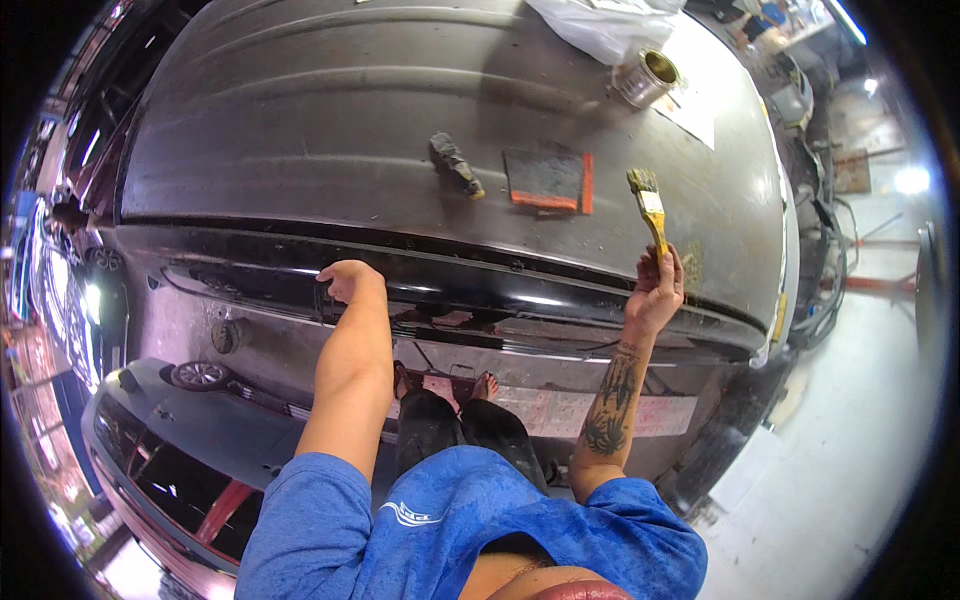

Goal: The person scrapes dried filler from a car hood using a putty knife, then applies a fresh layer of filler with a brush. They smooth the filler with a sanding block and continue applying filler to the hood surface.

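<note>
My right hand (pixel 659 285) holds a paintbrush (pixel 648 205) by its yellow handle, dark bristles pointing up, over the right part of a grey car roof (pixel 230 130). My left hand (pixel 350 280) is curled at the roof's glossy black side edge (pixel 520 297); what its partly hidden fingers grip, if anything, I cannot make out. On the roof lie a narrow paint-smeared dark tool (pixel 455 163) and a dark square pad with orange edging (pixel 548 180). Farther back stands a metal can (pixel 643 80) on white paper.
Crumpled plastic sheeting (pixel 590 25) lies on the roof's far part. A grey car (pixel 170 430) stands close behind me on the lower left. Car parts (pixel 820 230) on a stand are at the right. My feet are on a pale plank (pixel 630 410) below the roof edge.
</note>
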The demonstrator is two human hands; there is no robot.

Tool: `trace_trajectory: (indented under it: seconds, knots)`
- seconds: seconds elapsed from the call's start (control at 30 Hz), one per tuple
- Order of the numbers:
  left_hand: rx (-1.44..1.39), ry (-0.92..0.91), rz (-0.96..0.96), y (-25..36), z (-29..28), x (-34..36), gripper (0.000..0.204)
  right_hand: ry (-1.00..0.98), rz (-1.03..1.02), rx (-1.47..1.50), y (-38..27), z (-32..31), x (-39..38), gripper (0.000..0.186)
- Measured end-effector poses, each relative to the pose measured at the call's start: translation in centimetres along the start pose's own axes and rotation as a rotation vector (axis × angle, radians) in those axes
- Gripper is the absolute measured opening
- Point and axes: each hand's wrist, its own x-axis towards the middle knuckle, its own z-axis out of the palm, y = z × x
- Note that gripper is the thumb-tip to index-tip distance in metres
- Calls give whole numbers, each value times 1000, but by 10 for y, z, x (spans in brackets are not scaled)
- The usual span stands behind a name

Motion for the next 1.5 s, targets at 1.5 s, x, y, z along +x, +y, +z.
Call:
trace_trajectory:
  seconds: [1.5]
  knots:
    - [-74,102,106,-21,26,6,67,-940,789,-441,43,-117,-105,40]
